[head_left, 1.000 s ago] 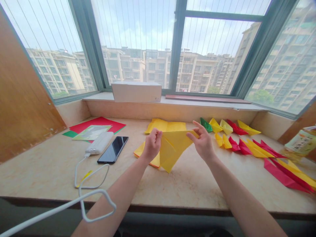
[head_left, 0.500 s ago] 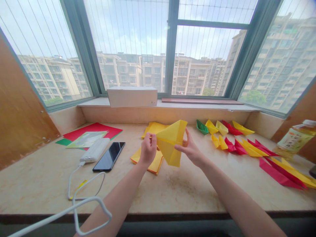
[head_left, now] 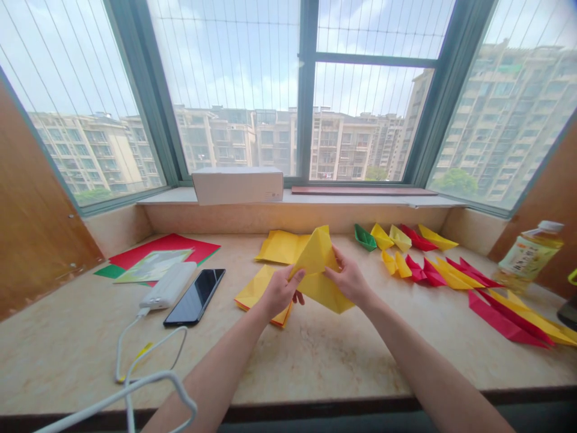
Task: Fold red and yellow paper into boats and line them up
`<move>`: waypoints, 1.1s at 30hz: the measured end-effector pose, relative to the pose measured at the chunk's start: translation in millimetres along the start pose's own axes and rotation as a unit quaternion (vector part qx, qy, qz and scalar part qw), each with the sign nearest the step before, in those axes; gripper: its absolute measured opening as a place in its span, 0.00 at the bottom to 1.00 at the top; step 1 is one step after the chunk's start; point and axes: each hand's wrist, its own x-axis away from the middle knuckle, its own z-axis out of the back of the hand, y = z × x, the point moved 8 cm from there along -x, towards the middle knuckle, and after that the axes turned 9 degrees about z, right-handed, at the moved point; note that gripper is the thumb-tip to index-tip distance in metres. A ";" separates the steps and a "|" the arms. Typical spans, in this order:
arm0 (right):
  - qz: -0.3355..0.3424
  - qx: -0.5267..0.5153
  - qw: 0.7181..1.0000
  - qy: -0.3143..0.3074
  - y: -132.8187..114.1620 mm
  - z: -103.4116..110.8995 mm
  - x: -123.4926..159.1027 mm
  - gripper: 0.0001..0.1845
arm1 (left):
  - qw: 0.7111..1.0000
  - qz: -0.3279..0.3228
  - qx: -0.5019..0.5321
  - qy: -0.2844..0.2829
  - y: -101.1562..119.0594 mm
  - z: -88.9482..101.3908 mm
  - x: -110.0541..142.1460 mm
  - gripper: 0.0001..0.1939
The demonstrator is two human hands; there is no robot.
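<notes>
The person's left forearm [head_left: 216, 367] and right forearm [head_left: 424, 355], both bare throughout their visible length, are smooth in outline and broaden from narrow wrists toward the lower edge. The left hand [head_left: 278, 293] and right hand [head_left: 354, 279] are likewise bare, with slender fingers; nail detail is indistinct.

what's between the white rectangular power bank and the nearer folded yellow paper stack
A flat black rectangular smartphone lies between them on the beige counter in the head view.
</notes>
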 end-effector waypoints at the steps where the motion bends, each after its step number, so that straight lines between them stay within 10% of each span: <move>1: 0.002 0.033 0.999 0.014 1.8 2.9 0.3 0.31 | 1.000 -0.003 0.007 0.011 -1.0 1.3 -1.0 0.21; 11: 0.127 0.273 0.951 0.066 -17.5 9.4 5.3 0.26 | 0.995 -0.009 0.017 0.096 -6.3 9.8 -2.8 0.22; 33: 0.233 0.416 0.874 -0.094 -23.5 -42.0 25.6 0.39 | 0.989 -0.030 0.116 0.088 -2.4 1.4 -1.2 0.21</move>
